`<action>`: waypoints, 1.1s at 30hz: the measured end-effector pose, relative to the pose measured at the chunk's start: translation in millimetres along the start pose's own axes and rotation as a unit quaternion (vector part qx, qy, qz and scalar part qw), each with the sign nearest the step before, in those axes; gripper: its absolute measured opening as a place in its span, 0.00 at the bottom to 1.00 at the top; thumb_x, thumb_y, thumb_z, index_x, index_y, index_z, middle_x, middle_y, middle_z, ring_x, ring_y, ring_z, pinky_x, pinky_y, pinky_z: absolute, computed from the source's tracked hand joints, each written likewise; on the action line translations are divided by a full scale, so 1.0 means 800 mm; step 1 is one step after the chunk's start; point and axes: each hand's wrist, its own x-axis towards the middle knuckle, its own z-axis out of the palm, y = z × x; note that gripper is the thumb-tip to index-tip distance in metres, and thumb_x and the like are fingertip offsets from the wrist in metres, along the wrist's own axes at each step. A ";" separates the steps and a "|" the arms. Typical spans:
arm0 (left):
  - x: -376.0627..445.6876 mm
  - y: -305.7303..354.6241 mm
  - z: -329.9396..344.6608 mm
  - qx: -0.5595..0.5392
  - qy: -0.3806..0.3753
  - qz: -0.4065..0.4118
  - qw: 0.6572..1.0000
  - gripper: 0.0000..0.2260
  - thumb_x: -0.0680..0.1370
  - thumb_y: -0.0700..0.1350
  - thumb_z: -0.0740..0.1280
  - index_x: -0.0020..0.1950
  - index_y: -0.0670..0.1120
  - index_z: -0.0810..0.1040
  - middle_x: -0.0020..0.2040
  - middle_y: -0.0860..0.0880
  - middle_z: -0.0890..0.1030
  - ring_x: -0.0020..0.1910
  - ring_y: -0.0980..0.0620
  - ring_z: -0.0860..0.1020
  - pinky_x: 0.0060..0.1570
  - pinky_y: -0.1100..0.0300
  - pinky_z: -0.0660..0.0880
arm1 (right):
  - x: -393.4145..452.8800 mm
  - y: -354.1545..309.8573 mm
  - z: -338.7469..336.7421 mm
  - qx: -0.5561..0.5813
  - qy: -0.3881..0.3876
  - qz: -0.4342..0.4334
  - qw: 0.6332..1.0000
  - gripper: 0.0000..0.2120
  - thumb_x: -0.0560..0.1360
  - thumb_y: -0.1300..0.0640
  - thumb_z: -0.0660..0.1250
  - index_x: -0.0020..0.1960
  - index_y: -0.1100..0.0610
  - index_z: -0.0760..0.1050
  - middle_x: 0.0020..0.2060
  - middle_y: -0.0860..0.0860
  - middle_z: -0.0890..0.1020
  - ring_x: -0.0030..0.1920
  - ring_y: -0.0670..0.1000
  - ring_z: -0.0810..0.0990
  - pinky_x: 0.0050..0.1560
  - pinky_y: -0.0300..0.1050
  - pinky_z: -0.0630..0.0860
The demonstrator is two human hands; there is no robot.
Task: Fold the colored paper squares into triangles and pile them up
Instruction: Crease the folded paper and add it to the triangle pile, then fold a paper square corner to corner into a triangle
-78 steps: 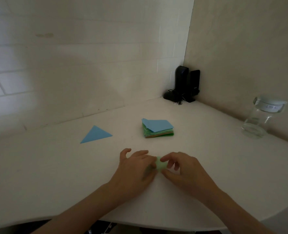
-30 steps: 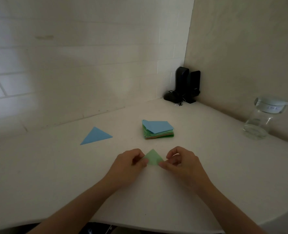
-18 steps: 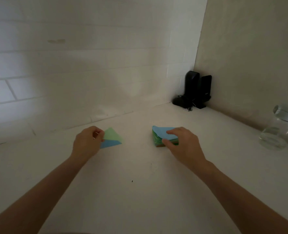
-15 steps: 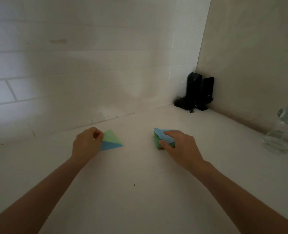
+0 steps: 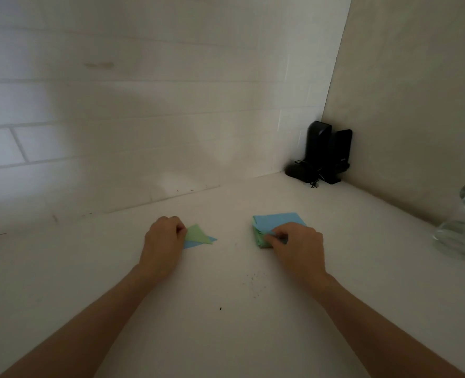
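White countertop (image 5: 226, 336) carries everything. Stack of coloured paper squares, blue sheet on top (image 5: 279, 222), sits right of centre; light, limp sheets, likely best lifted by one corner. Right hand (image 5: 296, 245) has fingers curled, pinching the near-left corner of the top sheet. Left hand (image 5: 163, 241) pinches the folded green paper triangle (image 5: 196, 234) onto the folded blue paper triangle (image 5: 198, 243); long edges run left-right, tips point right

White tiled wall (image 5: 144, 118) from 9 to 12 o'clock; beige wall (image 5: 416, 91) at 2 o'clock; pale desk (image 5: 226, 336) below; dim, soft light.
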 end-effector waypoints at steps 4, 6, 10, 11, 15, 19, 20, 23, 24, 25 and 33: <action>-0.004 0.001 0.007 -0.006 0.019 -0.001 1.000 0.03 0.75 0.40 0.67 0.48 0.44 0.77 0.44 0.46 0.76 0.45 0.45 0.74 0.43 0.54 0.68 | 0.002 -0.002 -0.015 0.047 0.007 0.025 0.999 0.09 0.63 0.43 0.76 0.36 0.47 0.82 0.36 0.44 0.82 0.40 0.48 0.79 0.51 0.53 0.73; -0.006 0.000 0.004 0.004 0.031 0.006 0.999 0.04 0.75 0.41 0.68 0.48 0.45 0.78 0.45 0.46 0.76 0.47 0.45 0.72 0.43 0.55 0.68 | -0.001 -0.004 -0.033 0.061 0.045 0.002 0.997 0.08 0.63 0.45 0.77 0.34 0.46 0.80 0.36 0.42 0.82 0.39 0.47 0.78 0.50 0.54 0.73; -0.020 0.021 -0.017 -0.039 0.116 0.043 0.992 0.04 0.74 0.40 0.69 0.48 0.46 0.78 0.44 0.49 0.74 0.45 0.47 0.71 0.43 0.59 0.66 | -0.022 -0.015 -0.083 0.020 0.114 -0.109 0.987 0.09 0.63 0.49 0.78 0.32 0.47 0.78 0.35 0.40 0.81 0.39 0.46 0.77 0.46 0.49 0.67; -0.029 0.034 -0.024 -0.054 0.134 0.069 0.987 0.05 0.74 0.38 0.69 0.47 0.46 0.77 0.43 0.51 0.74 0.44 0.49 0.71 0.43 0.61 0.65 | -0.032 -0.017 -0.093 0.004 0.108 -0.140 0.984 0.09 0.62 0.50 0.79 0.33 0.47 0.78 0.36 0.40 0.81 0.39 0.46 0.77 0.44 0.48 0.67; -0.089 0.098 -0.041 -0.188 0.038 0.205 0.960 0.04 0.74 0.39 0.67 0.45 0.47 0.77 0.41 0.53 0.75 0.39 0.57 0.74 0.40 0.68 0.69 | -0.084 -0.015 -0.094 -0.056 -0.004 -0.171 0.984 0.10 0.59 0.43 0.76 0.31 0.46 0.78 0.31 0.40 0.80 0.35 0.45 0.77 0.40 0.44 0.66; -0.141 0.121 -0.024 -0.210 -0.113 0.287 0.928 0.06 0.74 0.46 0.67 0.49 0.48 0.80 0.47 0.54 0.79 0.48 0.58 0.76 0.50 0.66 0.72 | -0.117 -0.009 -0.079 -0.053 -0.051 -0.167 0.983 0.09 0.54 0.40 0.69 0.28 0.44 0.76 0.26 0.41 0.79 0.28 0.44 0.77 0.32 0.37 0.65; -0.148 0.120 -0.019 -0.203 -0.127 0.284 0.928 0.07 0.74 0.48 0.66 0.49 0.48 0.80 0.47 0.54 0.79 0.48 0.59 0.76 0.50 0.65 0.72 | -0.122 -0.009 -0.079 -0.036 -0.058 -0.161 0.985 0.09 0.55 0.39 0.70 0.28 0.43 0.77 0.26 0.41 0.79 0.27 0.42 0.76 0.31 0.37 0.66; -0.159 0.116 -0.014 -0.176 -0.158 0.265 0.935 0.13 0.74 0.54 0.64 0.47 0.48 0.82 0.45 0.54 0.81 0.45 0.60 0.77 0.48 0.64 0.73 | -0.130 -0.009 -0.082 0.014 -0.097 -0.130 0.987 0.10 0.59 0.39 0.72 0.32 0.45 0.81 0.33 0.41 0.82 0.34 0.43 0.79 0.35 0.41 0.73; -0.161 0.115 -0.014 -0.167 -0.163 0.267 0.935 0.15 0.74 0.55 0.62 0.47 0.47 0.83 0.46 0.54 0.82 0.46 0.60 0.77 0.49 0.64 0.73 | -0.130 -0.008 -0.082 0.020 -0.128 -0.112 0.985 0.12 0.60 0.38 0.71 0.34 0.46 0.82 0.35 0.42 0.83 0.36 0.44 0.79 0.39 0.42 0.74; -0.162 0.114 -0.014 -0.162 -0.167 0.267 0.935 0.16 0.75 0.56 0.61 0.47 0.48 0.83 0.47 0.55 0.82 0.46 0.60 0.77 0.50 0.64 0.73 | -0.131 -0.007 -0.081 0.022 -0.150 -0.101 0.983 0.15 0.61 0.35 0.68 0.35 0.46 0.82 0.35 0.42 0.82 0.37 0.44 0.79 0.41 0.43 0.75; -0.163 0.113 -0.009 -0.154 -0.120 0.205 0.959 0.13 0.71 0.61 0.62 0.40 0.53 0.79 0.43 0.59 0.78 0.45 0.60 0.73 0.48 0.68 0.67 | -0.121 0.006 -0.079 0.058 -0.193 -0.069 0.977 0.07 0.70 0.48 0.72 0.40 0.51 0.82 0.38 0.44 0.79 0.39 0.43 0.77 0.42 0.34 0.71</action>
